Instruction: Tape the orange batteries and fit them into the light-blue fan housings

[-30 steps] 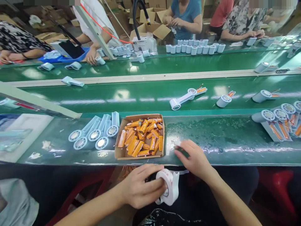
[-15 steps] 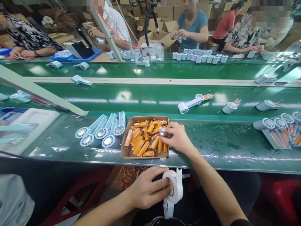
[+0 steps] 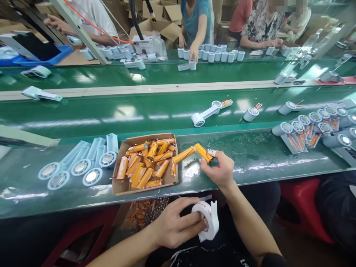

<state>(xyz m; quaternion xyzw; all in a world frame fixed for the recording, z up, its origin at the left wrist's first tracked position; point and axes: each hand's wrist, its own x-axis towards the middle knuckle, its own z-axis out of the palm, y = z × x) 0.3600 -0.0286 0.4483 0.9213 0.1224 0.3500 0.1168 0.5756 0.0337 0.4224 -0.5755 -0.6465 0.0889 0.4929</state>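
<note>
My left hand (image 3: pixel 178 223) is closed on a roll of white tape (image 3: pixel 213 222), fingers through its core, in front of the bench edge. My right hand (image 3: pixel 222 168) pinches an orange-wrapped battery (image 3: pixel 202 152) with thin wires, just right of the carton. Something small and white lies at its fingertip. Another orange battery (image 3: pixel 184 154) stretches from the carton's right rim towards the held one; whether they are joined I cannot tell. The shallow cardboard carton (image 3: pixel 147 190) holds several more orange batteries (image 3: pixel 139 174).
Light-blue housings with round ends (image 3: pixel 80 167) lie left of the carton. More housings with orange batteries (image 3: pixel 299 139) crowd the right. Several parts ride the green conveyor (image 3: pixel 125 111) behind. Across it, a co-worker's hand (image 3: pixel 194 53) touches a part. Below the bench are loose orange pieces (image 3: pixel 138 213).
My right hand has drawn an orange battery out of the carton and to the right. My left hand keeps the tape roll. The view has turned right; a co-worker opposite now reaches onto the conveyor.
</note>
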